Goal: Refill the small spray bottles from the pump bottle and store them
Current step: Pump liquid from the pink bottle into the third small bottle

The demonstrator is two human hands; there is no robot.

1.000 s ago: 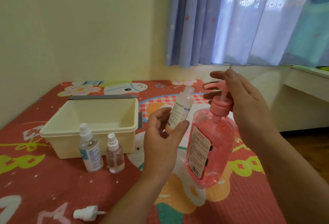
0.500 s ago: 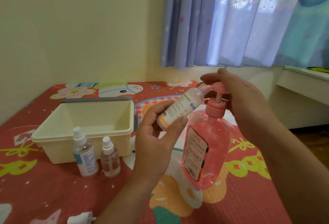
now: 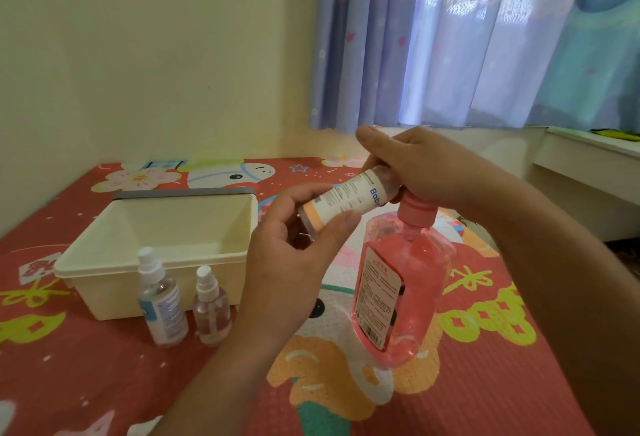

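My left hand (image 3: 294, 262) grips a small white-labelled bottle (image 3: 343, 200) without its sprayer, tilted so its open mouth points up and right under my right hand. My right hand (image 3: 426, 169) covers and presses the pump head of the pink pump bottle (image 3: 401, 283), which stands on the mat; the spout is hidden by the fingers. Two capped spray bottles stand in front of the cream tub (image 3: 104, 273): a taller clear one (image 3: 161, 300) and a shorter pinkish one (image 3: 211, 307).
A loose white sprayer head (image 3: 143, 428) lies at the bottom edge of the red patterned mat (image 3: 485, 383). The yellow wall is at the back and left, curtains hang at the back right, and a white ledge (image 3: 588, 162) is at the right.
My left hand tilted the small bottle and brought its mouth up to the pump spout. My right hand closed over the pump head and pushed it down. The view shifted slightly.
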